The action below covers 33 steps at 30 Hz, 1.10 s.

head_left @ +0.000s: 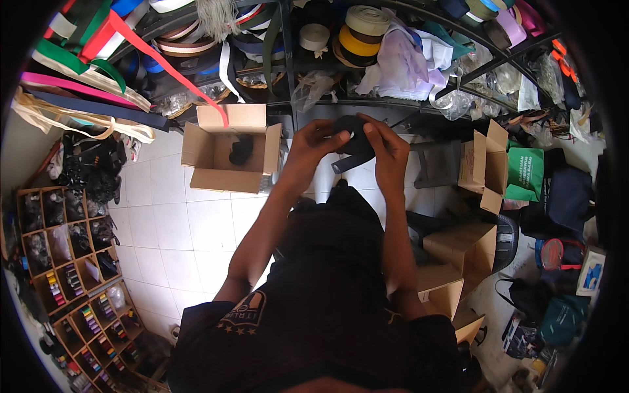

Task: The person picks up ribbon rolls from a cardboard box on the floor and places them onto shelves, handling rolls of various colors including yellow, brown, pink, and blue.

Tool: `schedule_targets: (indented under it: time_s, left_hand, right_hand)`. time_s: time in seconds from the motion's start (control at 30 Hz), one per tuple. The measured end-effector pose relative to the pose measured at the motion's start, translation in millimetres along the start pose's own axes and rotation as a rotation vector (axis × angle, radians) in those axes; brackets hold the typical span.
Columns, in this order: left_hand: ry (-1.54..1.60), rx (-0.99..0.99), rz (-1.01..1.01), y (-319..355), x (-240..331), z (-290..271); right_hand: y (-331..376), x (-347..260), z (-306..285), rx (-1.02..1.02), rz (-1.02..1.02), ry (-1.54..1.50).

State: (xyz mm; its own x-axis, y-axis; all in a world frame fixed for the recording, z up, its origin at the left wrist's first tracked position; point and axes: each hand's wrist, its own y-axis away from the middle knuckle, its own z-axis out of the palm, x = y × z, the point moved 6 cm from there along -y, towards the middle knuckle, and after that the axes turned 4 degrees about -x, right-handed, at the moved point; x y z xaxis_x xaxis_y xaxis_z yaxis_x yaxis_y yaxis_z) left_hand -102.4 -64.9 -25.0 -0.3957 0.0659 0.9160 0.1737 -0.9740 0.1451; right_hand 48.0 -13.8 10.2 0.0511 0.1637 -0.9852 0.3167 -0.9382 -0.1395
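Note:
Between my two hands, out in front of my body, is a roll of black webbing strap [352, 126]. Its loose end hangs down at the lower side of the roll. My left hand [316, 143] grips the roll's left edge, thumb on the near face. On the opposite edge, my right hand [386, 143] pinches it between thumb and fingers. To the left of my hands an open cardboard box [229, 180] holds a dark coiled piece [241, 150], whose exact kind I cannot make out.
Shelves ahead carry strap rolls, including a yellow roll [359, 47], and crumpled pale cloth [400, 59]. A red strap [170, 65] dangles toward the box. A wooden thread rack [69, 262] stands left. Open cartons [462, 252], a green bag [524, 173] and dark bags lie right.

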Motion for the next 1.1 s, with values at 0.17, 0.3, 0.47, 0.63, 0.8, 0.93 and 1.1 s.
schedule_targets:
  time_s: [0.17, 0.3, 0.47, 0.63, 0.8, 0.93, 1.1]
  left_hand:
    - [-0.013, -0.106, -0.089, 6, 6, -12]
    - [0.256, 0.067, -0.092, 11, -5, -17]
    - [0.113, 0.101, -0.078, 11, -3, -14]
    - [-0.023, -0.081, -0.179, -6, 4, 2]
    - [0.385, 0.135, -0.03, -30, -16, 28]
    - [0.312, 0.197, 0.091, -48, -29, 53]
    - [0.093, 0.054, -0.077, -66, -24, 66]
  right_hand:
    - [1, -5, 20, -0.134, 0.074, -0.04]
    - [5, -5, 28, 0.077, 0.082, -0.099]
    - [-2, 9, 15, 0.116, 0.051, -0.11]
    - [-24, 9, -1, -0.185, 0.117, -0.069]
    - [-35, 15, -14, -0.002, 0.026, -0.104]
    - [-50, 22, -43, 0.028, -0.001, -0.211]
    - [-84, 22, -79, -0.291, 0.058, -0.065]
